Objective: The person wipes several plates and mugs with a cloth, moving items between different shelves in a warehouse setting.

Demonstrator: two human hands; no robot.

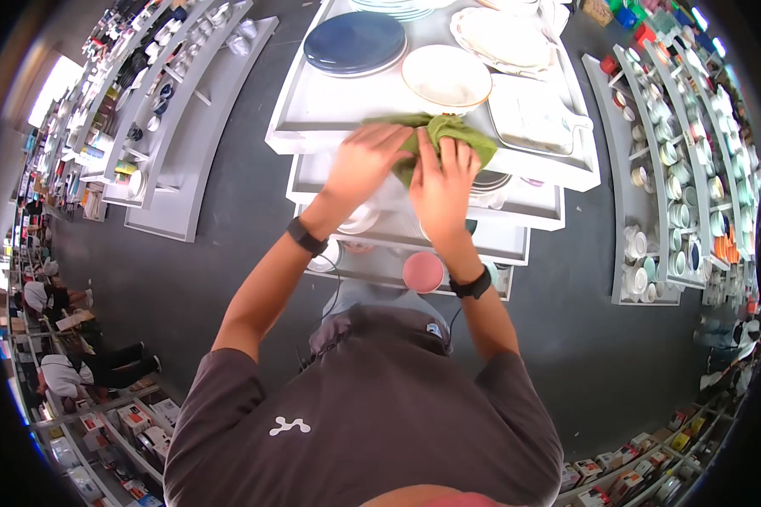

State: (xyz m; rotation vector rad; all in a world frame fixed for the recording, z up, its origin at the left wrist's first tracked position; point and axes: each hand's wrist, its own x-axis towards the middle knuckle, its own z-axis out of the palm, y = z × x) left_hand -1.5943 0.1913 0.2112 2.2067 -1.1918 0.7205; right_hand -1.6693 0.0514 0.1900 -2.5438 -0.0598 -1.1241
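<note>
A crumpled green cloth (482,142) is bunched between my two hands at the front edge of the top shelf. My left hand (365,162) grips its left side, fingers pointing right across the folds. From below, my right hand (445,182) clasps the middle of the cloth with bent fingers; its fingertips sink into the fabric. Just beyond the cloth sits a white bowl (446,76) with a thin orange-brown rim. Whether the cloth touches the bowl or the shelf lip, I cannot tell.
On the white tiered shelf (292,135) are dark blue plates (353,40), a scalloped white dish (503,38) and a rectangular white dish (533,114) with a handle. Lower tiers hold more dishes, including a pink round one (423,272). Racks of tableware (203,127) flank both sides.
</note>
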